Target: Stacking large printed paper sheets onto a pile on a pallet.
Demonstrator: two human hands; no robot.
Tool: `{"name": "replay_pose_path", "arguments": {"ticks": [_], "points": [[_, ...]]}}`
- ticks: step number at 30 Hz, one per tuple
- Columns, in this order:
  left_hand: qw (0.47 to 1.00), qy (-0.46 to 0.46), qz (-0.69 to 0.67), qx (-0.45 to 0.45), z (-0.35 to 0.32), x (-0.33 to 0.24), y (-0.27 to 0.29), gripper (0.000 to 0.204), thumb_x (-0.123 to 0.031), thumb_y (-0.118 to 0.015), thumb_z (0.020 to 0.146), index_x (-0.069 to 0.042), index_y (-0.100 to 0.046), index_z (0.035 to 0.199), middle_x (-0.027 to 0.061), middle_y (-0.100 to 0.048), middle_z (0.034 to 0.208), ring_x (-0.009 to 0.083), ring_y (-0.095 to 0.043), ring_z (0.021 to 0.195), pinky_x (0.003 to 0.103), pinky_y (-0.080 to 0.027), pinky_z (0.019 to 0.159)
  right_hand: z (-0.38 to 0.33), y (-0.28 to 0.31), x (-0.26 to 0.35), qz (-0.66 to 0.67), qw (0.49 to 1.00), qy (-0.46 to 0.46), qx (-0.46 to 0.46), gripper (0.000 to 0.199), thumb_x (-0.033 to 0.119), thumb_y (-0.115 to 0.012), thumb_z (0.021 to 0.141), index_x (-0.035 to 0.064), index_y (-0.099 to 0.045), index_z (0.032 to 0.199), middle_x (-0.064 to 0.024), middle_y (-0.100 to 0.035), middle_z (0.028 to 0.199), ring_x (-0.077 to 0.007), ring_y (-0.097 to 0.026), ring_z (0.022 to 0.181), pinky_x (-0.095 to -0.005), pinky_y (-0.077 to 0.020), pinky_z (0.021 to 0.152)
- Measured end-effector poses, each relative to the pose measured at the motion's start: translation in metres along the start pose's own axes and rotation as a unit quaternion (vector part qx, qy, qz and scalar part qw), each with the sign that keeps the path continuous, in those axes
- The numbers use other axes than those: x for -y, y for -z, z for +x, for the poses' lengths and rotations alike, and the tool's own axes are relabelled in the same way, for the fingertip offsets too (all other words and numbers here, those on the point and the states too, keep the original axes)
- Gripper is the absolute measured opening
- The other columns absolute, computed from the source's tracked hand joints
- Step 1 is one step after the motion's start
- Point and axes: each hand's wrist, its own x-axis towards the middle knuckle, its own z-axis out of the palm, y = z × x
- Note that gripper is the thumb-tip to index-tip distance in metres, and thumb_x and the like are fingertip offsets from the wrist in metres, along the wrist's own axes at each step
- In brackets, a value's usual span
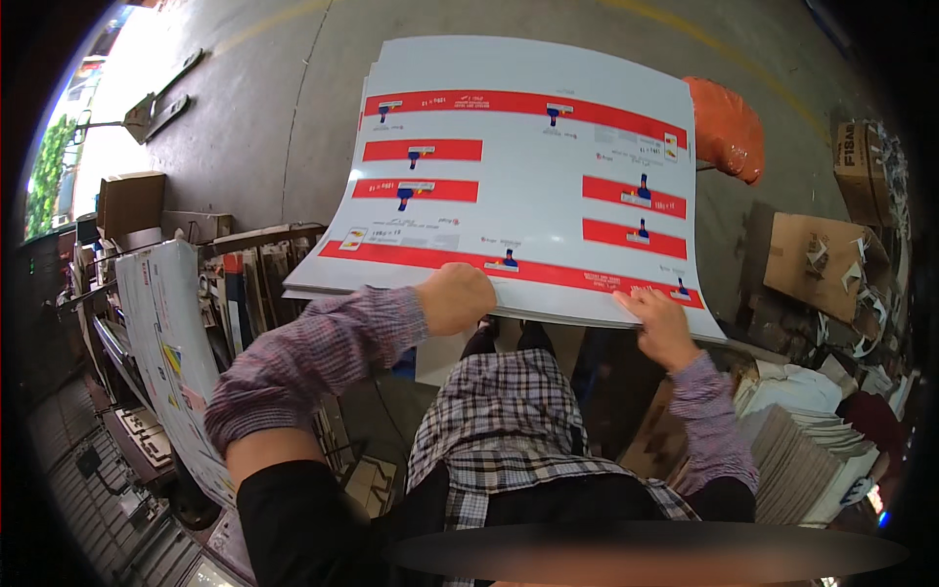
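A stack of large white printed sheets [533,186] with red bands and small blue pictures lies in front of me, its near edge toward my body. My left hand [458,296] is closed like a fist at the near edge, left of the middle, its fingertips hidden. Farther right on that edge, my right hand [662,323] has its fingers bent over the top of the sheets, its thumb side partly out of sight. The sheets bow slightly, and several layered edges show at the left side and along the front.
Behind the sheets' right edge is an orange plastic bundle [726,132]. Cardboard boxes [815,264] and stacked board pieces [797,465] stand at my right. On my left are a long white wrapped package [166,342] and a brown box [132,207]. A pallet jack [147,115] is far left.
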Motion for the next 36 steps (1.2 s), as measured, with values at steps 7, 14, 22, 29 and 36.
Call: {"name": "replay_pose_path", "arguments": {"ticks": [7,14,22,29,36], "points": [[0.939,0.270,-0.006,-0.211,-0.025,0.020,0.050,0.032,-0.023,-0.062,0.085,-0.003,-0.062,0.110,0.0125,-0.062,0.101,0.0285,-0.060,0.100,0.043,-0.048,0.085,0.068,0.098,-0.044,0.291,0.912,-0.006,0.291,0.038,0.012,-0.076,0.074,0.0020,-0.067,0.110,-0.0111,-0.070,0.093,-0.0214,-0.064,0.090,-0.0345,-0.0514,0.085],[0.846,0.415,0.002,-0.336,0.043,0.124,-0.051,0.077,-0.041,-0.057,0.089,-0.002,-0.027,0.148,0.0190,-0.045,0.137,0.0330,-0.038,0.133,0.059,-0.013,0.115,0.109,0.020,-0.058,-0.164,0.945,-0.070,-0.273,0.065,0.037,-0.060,0.088,0.0181,-0.040,0.147,-0.0091,-0.041,0.147,-0.0294,-0.037,0.136,-0.0584,-0.0144,0.114],[0.839,0.458,-0.044,-0.291,0.049,0.123,-0.103,0.077,-0.042,-0.056,0.090,-0.004,-0.025,0.149,0.0185,-0.035,0.146,0.0303,-0.024,0.143,0.061,-0.007,0.116,0.116,-0.064,-0.081,-0.040,0.965,-0.148,-0.212,0.065,0.048,-0.054,0.091,0.0207,-0.039,0.147,-0.0117,-0.038,0.145,-0.0299,-0.029,0.141,-0.0591,-0.0060,0.117],[0.639,0.684,0.084,-0.341,-0.102,0.144,-0.130,0.083,-0.056,-0.045,0.092,-0.007,-0.017,0.153,0.0235,-0.033,0.147,0.0371,-0.022,0.143,0.065,-0.007,0.113,0.117,-0.040,-0.064,-0.030,0.967,-0.137,-0.213,0.063,0.046,-0.054,0.090,0.0190,-0.040,0.146,-0.0098,-0.037,0.145,-0.0290,-0.026,0.142,-0.0579,-0.0035,0.117],[0.602,0.729,-0.265,-0.187,-0.078,0.169,-0.157,0.083,-0.063,-0.035,0.095,-0.003,-0.026,0.150,0.0241,-0.046,0.139,0.0372,-0.042,0.131,0.046,-0.036,0.107,0.122,-0.023,-0.065,-0.100,0.976,-0.124,-0.149,0.085,0.056,-0.064,0.083,0.0139,-0.033,0.149,-0.0162,-0.044,0.136,-0.0333,-0.035,0.134,-0.0534,-0.0109,0.117]]}}
